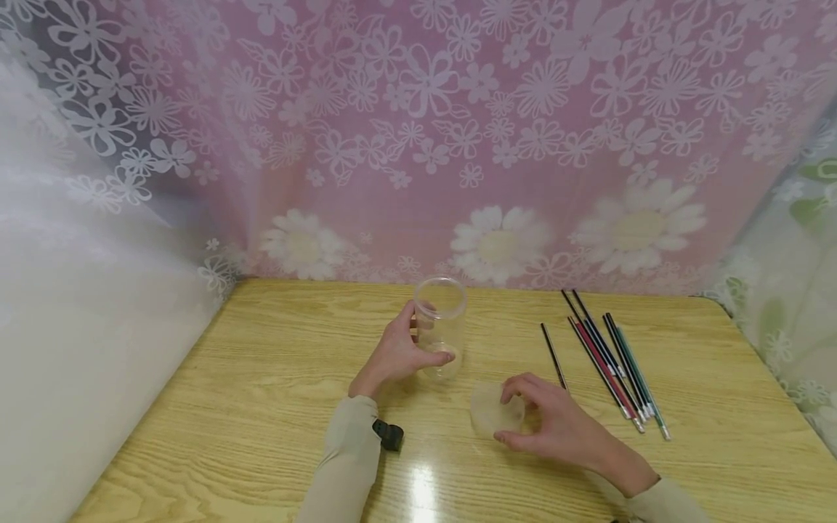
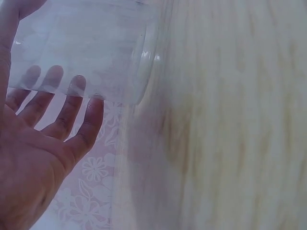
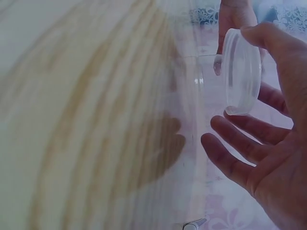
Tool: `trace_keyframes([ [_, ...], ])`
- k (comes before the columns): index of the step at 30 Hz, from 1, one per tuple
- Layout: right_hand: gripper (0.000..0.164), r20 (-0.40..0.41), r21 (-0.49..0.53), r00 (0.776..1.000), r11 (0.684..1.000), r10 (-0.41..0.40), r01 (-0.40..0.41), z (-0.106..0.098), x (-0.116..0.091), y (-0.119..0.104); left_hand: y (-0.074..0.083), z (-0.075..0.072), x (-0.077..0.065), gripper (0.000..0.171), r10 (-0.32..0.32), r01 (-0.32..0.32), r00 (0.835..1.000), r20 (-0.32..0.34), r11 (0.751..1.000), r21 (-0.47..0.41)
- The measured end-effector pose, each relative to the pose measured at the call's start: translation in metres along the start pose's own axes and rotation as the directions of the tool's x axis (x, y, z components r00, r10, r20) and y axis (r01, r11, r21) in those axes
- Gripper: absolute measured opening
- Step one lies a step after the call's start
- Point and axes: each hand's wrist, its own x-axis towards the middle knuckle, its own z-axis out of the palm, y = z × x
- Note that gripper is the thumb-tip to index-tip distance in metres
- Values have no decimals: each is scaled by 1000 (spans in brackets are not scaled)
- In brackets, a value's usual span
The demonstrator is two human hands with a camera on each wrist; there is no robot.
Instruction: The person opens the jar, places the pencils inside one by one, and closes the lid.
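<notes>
A clear plastic jar [image 1: 445, 330] is upright with its mouth uncovered, near the middle of the table. My left hand [image 1: 399, 349] holds it from the left, thumb in front and fingers behind. In the left wrist view, the fingertips show through the wall of the jar [image 2: 96, 43]. My right hand [image 1: 556, 421] pinches a round translucent lid [image 1: 490, 410] by its edge, to the right of the jar and nearer to me. The right wrist view has the lid [image 3: 242, 74] between thumb and a fingertip, the other fingers spread apart from it.
Several pencils [image 1: 608, 370], black, red and green, lie loosely grouped on the right of the wooden table [image 1: 261, 421]. A single dark pencil [image 1: 554, 354] lies left of them, partly behind the right hand. Floral curtains [image 1: 392, 145] stand along the back and sides.
</notes>
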Motion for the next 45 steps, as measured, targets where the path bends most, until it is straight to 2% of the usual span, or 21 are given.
trace_keyframes([
  [7, 36, 92, -27, 994, 998, 54, -52, 0, -1, -2, -2, 1, 2, 83, 15, -15, 1000, 4, 1000, 24],
  [14, 36, 199, -139, 973, 986, 121, -94, -1, 1, -5, -3, 1, 3, 83, 11, -11, 1000, 7, 999, 34],
  [18, 35, 228, -165, 964, 981, 139, -102, 0, 0, -7, -3, 1, 1, 82, 6, -6, 1000, 9, 999, 33],
  [26, 34, 268, -159, 954, 983, 137, -97, -5, 5, -8, -3, 0, 0, 86, 3, -3, 1000, 15, 999, 34],
  [29, 33, 275, -124, 954, 988, 123, -92, -7, 6, -8, -3, -1, 0, 85, 3, -4, 1000, 20, 1000, 26],
  [33, 30, 246, -57, 963, 993, 110, -99, -10, 5, -5, -2, -1, 0, 83, 18, -18, 999, 41, 1000, 5],
  [37, 27, 156, -47, 979, 991, 133, -127, -15, 7, 0, -3, -1, 1, 82, 41, -40, 998, 45, 999, -10],
  [41, 24, 38, -116, 979, 974, 200, -194, -23, 9, 5, -3, -2, 3, 83, 50, -49, 997, 51, 999, -15],
  [45, 24, -61, -184, 962, 945, 264, -271, -32, 12, 14, -2, -2, 4, 83, 47, -47, 997, 58, 999, -10],
])
